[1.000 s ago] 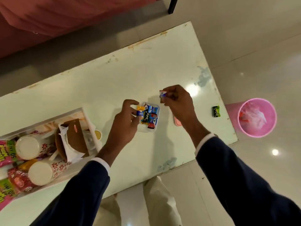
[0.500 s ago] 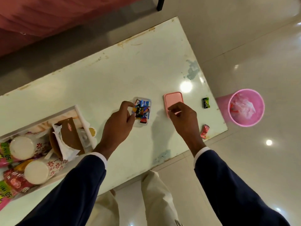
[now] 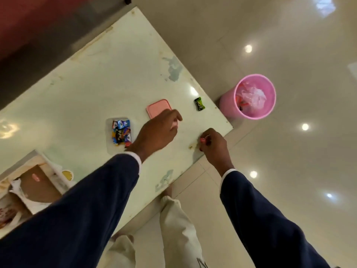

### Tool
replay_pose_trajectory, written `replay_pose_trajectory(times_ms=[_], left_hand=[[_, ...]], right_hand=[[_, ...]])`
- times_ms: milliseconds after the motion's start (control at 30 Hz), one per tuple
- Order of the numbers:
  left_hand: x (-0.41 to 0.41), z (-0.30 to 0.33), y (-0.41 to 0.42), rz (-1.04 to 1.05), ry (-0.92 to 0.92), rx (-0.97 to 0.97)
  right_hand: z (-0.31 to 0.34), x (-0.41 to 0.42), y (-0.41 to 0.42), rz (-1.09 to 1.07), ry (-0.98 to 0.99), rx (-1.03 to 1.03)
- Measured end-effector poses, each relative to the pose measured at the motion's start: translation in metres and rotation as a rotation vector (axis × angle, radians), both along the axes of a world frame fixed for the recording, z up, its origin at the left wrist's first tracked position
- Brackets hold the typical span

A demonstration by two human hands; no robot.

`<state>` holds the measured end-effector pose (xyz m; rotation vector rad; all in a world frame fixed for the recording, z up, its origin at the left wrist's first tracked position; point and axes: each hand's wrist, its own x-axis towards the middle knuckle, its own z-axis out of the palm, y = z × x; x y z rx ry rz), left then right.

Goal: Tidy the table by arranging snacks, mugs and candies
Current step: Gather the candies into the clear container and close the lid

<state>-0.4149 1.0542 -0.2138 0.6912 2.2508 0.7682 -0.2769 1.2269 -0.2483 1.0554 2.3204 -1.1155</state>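
Wrapped candies in blue, black and orange foil sit piled in a small clear plastic tub near the middle of the pale green, scuffed table; the left hand, fingers curled, reaches across just right of the tub and covers the near corner of the flat pink plastic lid; can't tell whether it grips the lid or only rests on it. The right hand is down at the table's near-right edge w/ fingertips pinched on a small red-wrapped candy. A lone green-and-black wrapped candy lies well apart from the tub, near the table's right edge, beyond the lid. Off the table to the right, a round pink plastic bin stands on the glossy tiled floor, crumpled clear plastic inside. At lower left, a white tray holds a brown packet and white paper, partly hidden by the dark blue left sleeve; a small yellow-topped round item sits just beside the tray's corner; both sleeves show white cuffs.
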Motion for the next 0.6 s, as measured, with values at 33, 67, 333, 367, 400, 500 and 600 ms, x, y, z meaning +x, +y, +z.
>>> replay_pose_trajectory(times_ms=[33, 67, 333, 367, 400, 500, 600], left_hand=[[-0.005, -0.005, 0.012, -0.05, 0.032, -0.023], [-0.01, -0.01, 0.026, -0.106, 0.071, -0.05], [-0.04, -0.037, 0.12, -0.412, 0.427, -0.206], [-0.04, -0.039, 0.123, -0.444, 0.438, -0.213], [-0.038, -0.041, 0.124, -0.465, 0.437, -0.215], [-0.028, -0.049, 0.118, -0.392, 0.335, -0.183], [-0.013, -0.044, 0.097, -0.12, 0.157, -0.11]], right_hand=[[0.003, 0.002, 0.001, -0.084, 0.008, -0.099], [0.006, 0.007, 0.002, -0.182, 0.01, -0.2], [0.015, 0.04, 0.02, -0.448, 0.139, -0.38], [0.016, 0.041, 0.021, -0.463, 0.154, -0.386], [0.016, 0.044, 0.022, -0.476, 0.164, -0.388], [0.015, 0.046, 0.026, -0.52, 0.164, -0.399], [0.018, 0.043, 0.026, -0.569, 0.166, -0.427]])
